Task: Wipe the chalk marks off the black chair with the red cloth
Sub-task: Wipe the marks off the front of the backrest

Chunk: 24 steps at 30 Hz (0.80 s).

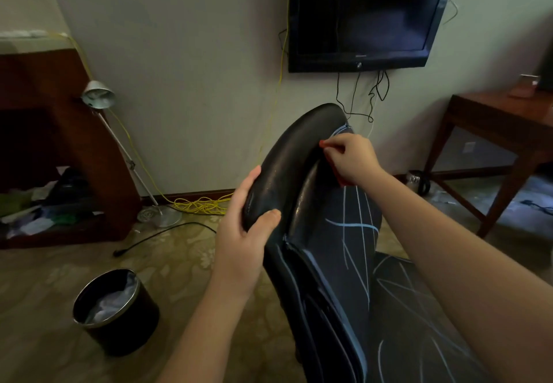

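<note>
"Forearms nearest the lens: whose?"

"Mine, both bare, rising from the bottom edge. The right one crossed over the seat of the black chair [299,155]."

"Left side?"

"My left hand [245,218] gripped the padded top roll of the backrest, thumb curled on the near face and fingers wrapped over the far side."

"And the other?"

"My right hand [348,158] was closed round the red cloth [343,181], fingers bunched, pressing it to the front of the backrest just under the top roll. Only a red corner above the knuckles and a red edge below the palm showed."

"Chalk?"

"Pale chalk marks [353,227] crossed the backrest front and the seat in long straight strokes. One line ran along the upper edge, just beside the cloth."

"Surroundings?"

"Noted a waste bin [116,310] with a pale liner on the carpet at left, well apart from the chair. Beyond it a floor lamp [98,95] leaned near the wall, with a yellow cable [203,204] coiled at the skirting. On the wall above hung a television [365,14], and a wooden table [502,119] stood at right."
</note>
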Available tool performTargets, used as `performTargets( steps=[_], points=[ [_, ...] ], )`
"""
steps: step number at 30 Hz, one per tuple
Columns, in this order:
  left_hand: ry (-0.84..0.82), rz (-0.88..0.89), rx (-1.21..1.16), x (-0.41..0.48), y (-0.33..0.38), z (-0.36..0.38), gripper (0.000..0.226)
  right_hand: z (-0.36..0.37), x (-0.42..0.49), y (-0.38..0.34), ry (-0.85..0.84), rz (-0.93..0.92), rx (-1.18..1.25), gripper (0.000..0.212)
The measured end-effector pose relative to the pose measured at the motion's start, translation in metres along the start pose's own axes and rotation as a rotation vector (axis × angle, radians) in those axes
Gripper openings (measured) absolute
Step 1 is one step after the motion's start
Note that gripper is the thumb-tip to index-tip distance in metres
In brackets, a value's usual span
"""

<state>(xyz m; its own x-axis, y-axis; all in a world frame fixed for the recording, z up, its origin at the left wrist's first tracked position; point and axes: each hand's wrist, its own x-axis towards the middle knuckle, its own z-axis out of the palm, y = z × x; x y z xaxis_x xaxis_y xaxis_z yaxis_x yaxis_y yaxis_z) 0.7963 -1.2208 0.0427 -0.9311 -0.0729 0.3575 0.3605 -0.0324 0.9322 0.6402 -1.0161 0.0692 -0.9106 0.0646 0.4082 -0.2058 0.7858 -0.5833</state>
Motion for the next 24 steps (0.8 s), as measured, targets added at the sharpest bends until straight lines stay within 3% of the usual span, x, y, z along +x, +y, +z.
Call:
performTargets(
  steps=[4, 6, 9, 12, 16, 18, 21, 24],
  points=[
    [0.028, 0.011, -0.018, 0.000, -0.001, 0.001, 0.055, -0.001, -0.068, -0.037, 0.080, -0.215, 0.219, 0.023],
    [0.021, 0.028, -0.030, -0.002, -0.001, 0.004, 0.052, -0.006, -0.110, -0.049, 0.042, -0.322, 0.380, 0.028],
    [-0.008, 0.058, 0.032, -0.005, 0.001, 0.004, 0.050, -0.005, -0.119, -0.044, 0.071, -0.361, 0.455, 0.032],
    [-0.012, 0.053, 0.076, -0.006, 0.002, 0.001, 0.052, 0.008, -0.065, -0.032, 0.219, -0.128, 0.403, 0.033],
    [-0.042, 0.010, 0.106, -0.005, 0.004, -0.004, 0.055, 0.020, -0.009, -0.025, 0.184, 0.183, 0.599, 0.032],
    [-0.063, 0.003, 0.123, -0.002, 0.006, -0.007, 0.053, 0.023, -0.006, -0.030, 0.182, 0.201, 0.694, 0.028],
    [-0.062, 0.029, 0.119, 0.004, 0.002, -0.010, 0.055, 0.019, -0.036, -0.059, 0.138, -0.053, 0.666, 0.023],
    [-0.094, 0.071, 0.110, 0.006, -0.002, -0.012, 0.073, 0.013, -0.099, -0.074, 0.091, -0.398, 0.548, 0.024]
  ],
)
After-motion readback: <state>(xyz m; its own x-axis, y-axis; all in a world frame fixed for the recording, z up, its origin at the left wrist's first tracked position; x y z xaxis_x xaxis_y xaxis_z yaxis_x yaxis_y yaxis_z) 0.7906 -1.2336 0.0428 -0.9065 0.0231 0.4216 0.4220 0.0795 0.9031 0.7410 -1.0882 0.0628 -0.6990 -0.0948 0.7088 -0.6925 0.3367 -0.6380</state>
